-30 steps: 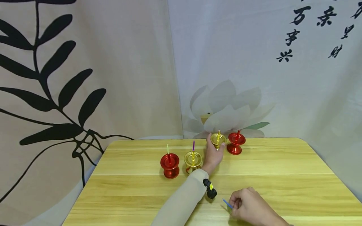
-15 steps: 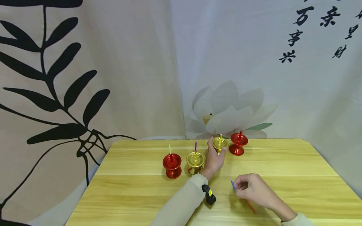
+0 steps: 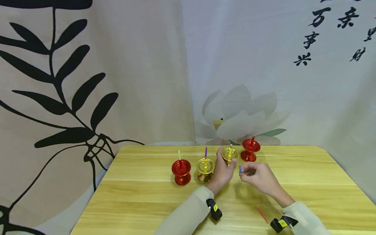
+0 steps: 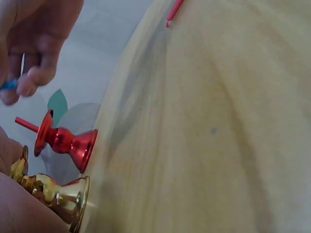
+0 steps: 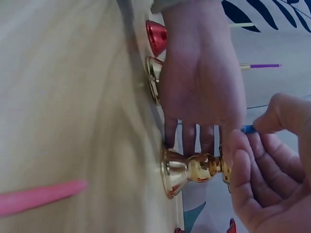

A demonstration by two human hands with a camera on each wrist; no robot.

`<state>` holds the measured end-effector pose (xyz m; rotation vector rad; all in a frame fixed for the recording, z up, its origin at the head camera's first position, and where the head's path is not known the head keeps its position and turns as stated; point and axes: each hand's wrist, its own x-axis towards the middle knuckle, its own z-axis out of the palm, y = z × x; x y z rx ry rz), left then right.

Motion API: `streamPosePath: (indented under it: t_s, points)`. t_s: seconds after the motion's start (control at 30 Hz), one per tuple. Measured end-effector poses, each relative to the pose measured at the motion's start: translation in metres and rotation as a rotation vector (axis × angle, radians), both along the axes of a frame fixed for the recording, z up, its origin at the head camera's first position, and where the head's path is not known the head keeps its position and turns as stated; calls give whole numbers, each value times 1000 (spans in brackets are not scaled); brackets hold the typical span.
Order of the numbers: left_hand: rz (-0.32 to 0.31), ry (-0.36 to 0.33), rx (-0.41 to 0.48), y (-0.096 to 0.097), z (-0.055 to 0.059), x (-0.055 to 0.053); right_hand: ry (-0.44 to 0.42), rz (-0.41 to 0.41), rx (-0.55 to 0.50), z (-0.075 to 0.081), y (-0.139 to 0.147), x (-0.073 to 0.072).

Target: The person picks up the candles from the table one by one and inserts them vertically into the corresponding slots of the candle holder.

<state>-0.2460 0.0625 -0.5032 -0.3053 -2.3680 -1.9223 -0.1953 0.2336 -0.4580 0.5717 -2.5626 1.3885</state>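
My left hand (image 3: pixel 222 173) grips a gold candle holder (image 3: pixel 230 153), thumb on its right and fingers on its left; the holder's base (image 5: pixel 173 174) meets the tabletop in the right wrist view. Between the thumb and fingers of my right hand (image 3: pixel 259 178) is a thin blue candle (image 3: pixel 240 169), mostly hidden by the fingertips. It is just right of the gripped holder and apart from it. Left of my left hand stand a second gold candle holder (image 3: pixel 205 166) with a purple candle (image 3: pixel 206 152) and a red candle holder (image 3: pixel 181 169) with a pale yellow-green candle (image 3: pixel 179 155).
Behind my right hand, another red candle holder (image 3: pixel 251 149) stands near the table's back edge, only its red spike showing on top. A thin red candle (image 3: pixel 262 214) lies on the wooden table (image 3: pixel 141 199) near my right wrist. A printed curtain (image 3: pixel 152 81) hangs behind.
My right hand has moved forward with the blue candle, up beside the gripped gold holder. The red candle on the table has come into sight. My left hand keeps its hold.
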Motion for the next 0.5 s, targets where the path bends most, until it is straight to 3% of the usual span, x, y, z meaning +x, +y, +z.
streamPosePath:
  t_s: [0.2,0.5]
  points:
    - [-50,-40,57,-4,0,6,-8,-42,-53,5,-5,-21]
    - [-96,-80,105,-12,0,17,80,-95,-110,16,-15,-42]
